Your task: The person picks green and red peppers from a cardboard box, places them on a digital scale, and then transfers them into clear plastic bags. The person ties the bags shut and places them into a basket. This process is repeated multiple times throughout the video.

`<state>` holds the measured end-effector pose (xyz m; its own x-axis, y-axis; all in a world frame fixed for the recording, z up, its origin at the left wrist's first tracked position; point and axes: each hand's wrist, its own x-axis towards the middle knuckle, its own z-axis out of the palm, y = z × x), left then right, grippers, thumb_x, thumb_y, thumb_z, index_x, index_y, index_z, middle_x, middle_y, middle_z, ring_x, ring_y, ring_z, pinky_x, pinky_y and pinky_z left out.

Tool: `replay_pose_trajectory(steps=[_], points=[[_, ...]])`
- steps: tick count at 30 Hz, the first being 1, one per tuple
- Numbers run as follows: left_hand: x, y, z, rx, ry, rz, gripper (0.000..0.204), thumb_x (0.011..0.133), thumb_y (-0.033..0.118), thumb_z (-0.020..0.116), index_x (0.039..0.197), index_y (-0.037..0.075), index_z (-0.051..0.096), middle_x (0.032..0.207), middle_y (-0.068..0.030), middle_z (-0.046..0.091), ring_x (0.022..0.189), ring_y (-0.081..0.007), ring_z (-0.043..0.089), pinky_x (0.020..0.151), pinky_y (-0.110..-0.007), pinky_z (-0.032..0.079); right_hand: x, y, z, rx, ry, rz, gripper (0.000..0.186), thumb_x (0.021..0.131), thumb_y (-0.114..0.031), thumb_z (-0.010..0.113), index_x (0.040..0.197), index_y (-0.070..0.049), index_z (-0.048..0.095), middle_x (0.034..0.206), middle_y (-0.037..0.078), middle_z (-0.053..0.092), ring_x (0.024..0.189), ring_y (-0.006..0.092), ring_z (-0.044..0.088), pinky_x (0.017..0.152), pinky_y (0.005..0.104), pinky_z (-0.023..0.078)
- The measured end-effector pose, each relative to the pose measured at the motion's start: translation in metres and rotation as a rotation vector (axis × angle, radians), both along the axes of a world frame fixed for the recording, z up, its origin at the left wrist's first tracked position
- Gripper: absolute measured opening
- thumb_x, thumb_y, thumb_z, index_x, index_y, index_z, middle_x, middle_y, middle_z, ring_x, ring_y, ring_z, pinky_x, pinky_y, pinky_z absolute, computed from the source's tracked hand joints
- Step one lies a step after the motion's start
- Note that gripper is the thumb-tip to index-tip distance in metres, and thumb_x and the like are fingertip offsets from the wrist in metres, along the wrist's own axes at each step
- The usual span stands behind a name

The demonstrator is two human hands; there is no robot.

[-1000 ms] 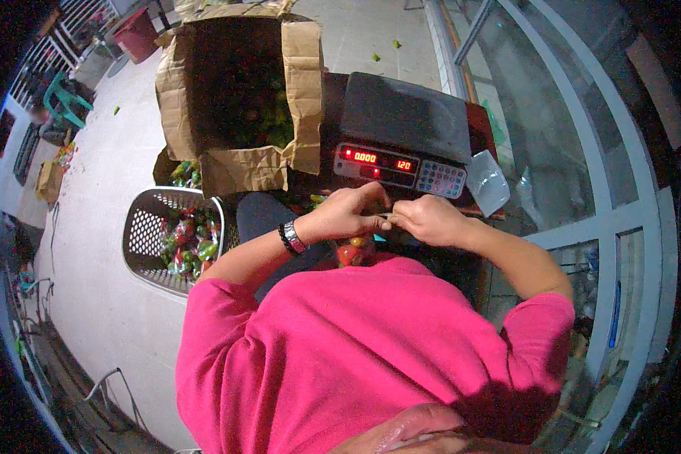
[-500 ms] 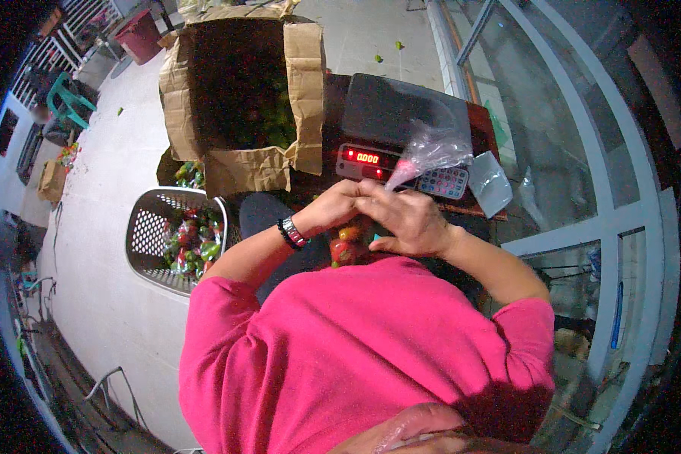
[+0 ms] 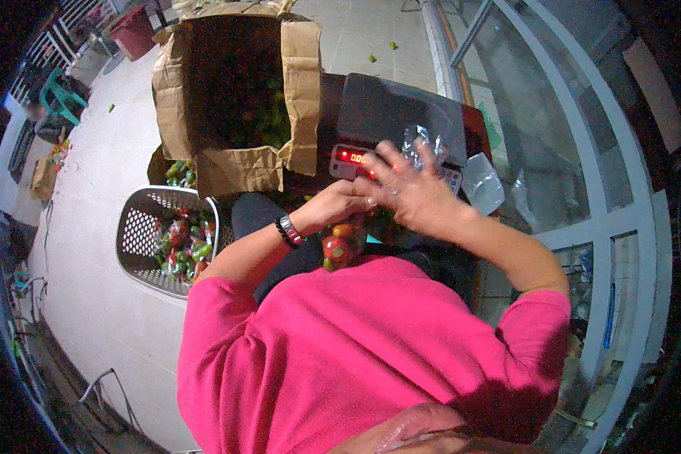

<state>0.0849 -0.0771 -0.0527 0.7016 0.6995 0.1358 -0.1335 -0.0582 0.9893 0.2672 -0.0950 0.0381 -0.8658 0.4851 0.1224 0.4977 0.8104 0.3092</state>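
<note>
A clear plastic bag of small red, orange and green peppers (image 3: 342, 250) hangs in front of my chest. My left hand (image 3: 339, 206) is closed around the gathered neck of this bag. Close against it, my right hand (image 3: 420, 195) has its fingers stretched and spread, slightly blurred, with the thumb side by the left fingertips. The bag's loose, crinkled top (image 3: 424, 144) shows beyond the right fingers. Behind the hands stands a digital scale (image 3: 397, 113) with a lit red display, partly covered by my right hand.
A large open brown paper bag (image 3: 303, 98) with green produce inside stands at the far left of the scale. Below it, a light plastic basket (image 3: 129, 261) holds several filled bags. Empty clear plastic (image 3: 483, 184) lies right of the scale. A glass-paned frame (image 3: 620, 216) borders the right.
My right hand has gone from folded over the bag's neck to spread fingers, lifted a little. The bag's upright top is now mostly behind it. The left hand keeps its grip.
</note>
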Motion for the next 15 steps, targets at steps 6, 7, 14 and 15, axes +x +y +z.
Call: replay_pose_trajectory(steps=[6,7,14,15], points=[[-0.008,-0.007,0.028,-0.031,0.408,0.024,0.024,0.083,0.023,0.051,0.084,0.000,0.058,0.068,-0.0008,0.055,0.062,-0.0079,0.047,0.055,-0.025,0.039,0.005,0.006,-0.032,-0.811,0.080,-0.265,0.025,0.085,-0.026,0.039,0.096,-0.009,0.054,0.070,0.005,0.058,0.055,0.0186,0.054,0.060,0.0349,0.043],[-0.013,-0.006,0.030,-0.040,0.470,0.012,0.022,0.083,0.022,0.051,0.085,0.001,0.058,0.068,-0.0011,0.055,0.061,-0.0078,0.047,0.054,-0.025,0.039,0.008,0.005,-0.018,-1.614,0.313,-0.394,0.036,0.087,-0.035,0.037,0.080,-0.005,0.054,0.064,0.005,0.056,0.044,0.0123,0.047,0.044,0.0255,0.040],[-0.008,0.003,0.013,-0.050,0.166,-0.013,0.021,0.081,0.015,0.050,0.094,0.000,0.057,0.083,-0.0018,0.058,0.077,-0.0099,0.051,0.069,-0.025,0.041,0.005,-0.001,-0.037,-0.986,0.894,0.119,0.038,0.084,-0.035,0.042,0.105,-0.004,0.051,0.090,0.006,0.056,0.047,0.0152,0.050,0.046,0.0250,0.043],[-0.009,0.005,0.010,-0.033,0.165,-0.015,0.022,0.081,0.014,0.050,0.096,0.000,0.057,0.085,-0.0021,0.058,0.079,-0.0103,0.051,0.071,-0.025,0.041,0.005,-0.002,-0.031,-0.649,0.615,0.201,0.041,0.080,-0.036,0.048,0.106,-0.005,0.051,0.087,0.008,0.055,0.054,0.0184,0.052,0.048,0.0283,0.043]])
